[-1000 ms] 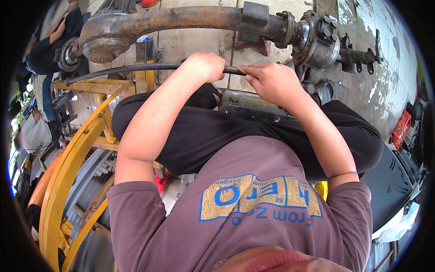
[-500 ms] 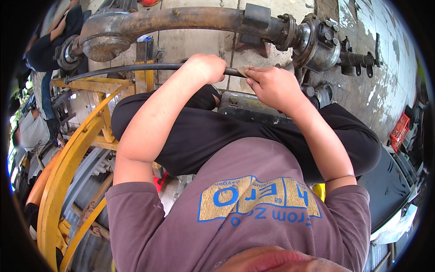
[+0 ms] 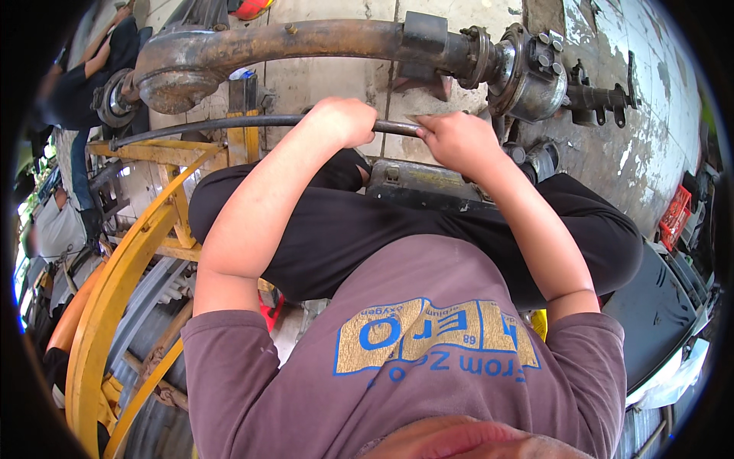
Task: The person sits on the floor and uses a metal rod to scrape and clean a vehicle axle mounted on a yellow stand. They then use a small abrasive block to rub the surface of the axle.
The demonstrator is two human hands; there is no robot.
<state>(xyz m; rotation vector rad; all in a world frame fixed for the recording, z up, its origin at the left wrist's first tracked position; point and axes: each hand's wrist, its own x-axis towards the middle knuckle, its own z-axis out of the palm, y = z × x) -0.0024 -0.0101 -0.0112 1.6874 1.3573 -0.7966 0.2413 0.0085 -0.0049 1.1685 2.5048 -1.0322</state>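
A long, thin dark metal rod (image 3: 260,120) lies crosswise in front of me, slightly bowed in this view. My left hand (image 3: 344,122) is closed around it, with the fingers wrapped over the far side. To the right, my right hand (image 3: 459,141) grips the rod near its right end, thumb and forefinger pressed together. A small tan edge shows at those fingertips; its kind cannot be made out. The rod's left end reaches over a yellow metal frame (image 3: 172,151). The right tip is hidden by my right hand.
A rusty vehicle axle (image 3: 306,38) with a round housing lies beyond the rod. A dark, worn metal case (image 3: 420,174) sits by my crossed legs. Another person (image 3: 84,92) sits at the far left. A red crate (image 3: 674,218) stands at the right.
The right hand's fingers have curled down closer around the rod, and less of the tan piece shows. The rod and both hands sit slightly lower in the view.
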